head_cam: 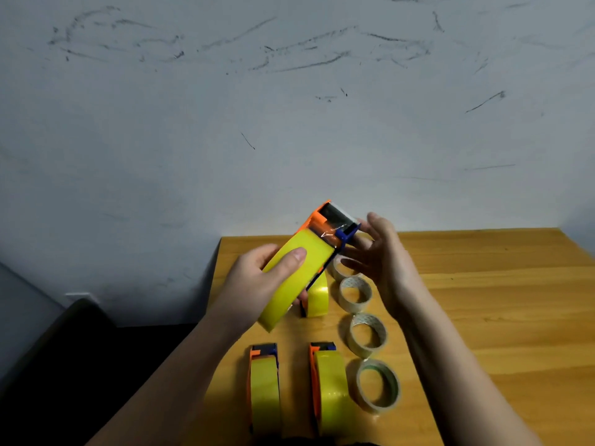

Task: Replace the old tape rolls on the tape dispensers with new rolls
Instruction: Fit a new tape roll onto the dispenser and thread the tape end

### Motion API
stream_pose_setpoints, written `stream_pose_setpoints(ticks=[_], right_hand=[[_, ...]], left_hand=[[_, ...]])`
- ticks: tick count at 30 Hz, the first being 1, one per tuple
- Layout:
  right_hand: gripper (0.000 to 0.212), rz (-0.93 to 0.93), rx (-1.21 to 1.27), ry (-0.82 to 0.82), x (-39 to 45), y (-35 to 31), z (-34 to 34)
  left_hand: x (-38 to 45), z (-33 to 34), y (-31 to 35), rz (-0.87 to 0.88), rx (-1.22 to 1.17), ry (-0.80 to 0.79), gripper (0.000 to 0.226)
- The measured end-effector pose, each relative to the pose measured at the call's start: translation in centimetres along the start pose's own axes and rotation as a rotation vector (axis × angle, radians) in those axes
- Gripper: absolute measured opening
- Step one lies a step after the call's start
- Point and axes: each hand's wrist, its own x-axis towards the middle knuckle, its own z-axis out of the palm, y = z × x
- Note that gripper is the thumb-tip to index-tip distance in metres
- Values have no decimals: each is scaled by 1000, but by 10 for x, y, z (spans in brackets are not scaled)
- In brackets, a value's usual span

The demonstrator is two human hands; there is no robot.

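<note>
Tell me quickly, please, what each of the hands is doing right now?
Left hand: grips the yellow tape dispenser, lifted above the table.
Right hand: open, fingers straight beside the dispenser's head, holding nothing.

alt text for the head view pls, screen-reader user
Left hand grips a raised tape dispenser loaded with a yellow roll; the open right hand hovers beside its head. On the wooden table below lie more dispensers and a row of near-empty tape rolls.
</note>
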Motion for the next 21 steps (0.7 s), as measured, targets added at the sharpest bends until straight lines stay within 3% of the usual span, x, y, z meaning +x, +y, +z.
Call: stream_pose_setpoints(ticks=[3, 10, 16, 21], right_hand=[[34, -17, -187, 12, 0, -7, -5], [14, 31, -388, -150, 7, -20, -16], [28, 79, -907, -338, 17, -48, -30], [26, 103, -1202, -459, 28, -60, -26]], left_hand=[[-1, -1, 1, 0, 25, -13, 35], [-1, -8, 2, -21, 69, -54, 29], [0, -11, 3, -43, 125, -123, 26], [3, -8, 1, -59, 96, -156, 23]])
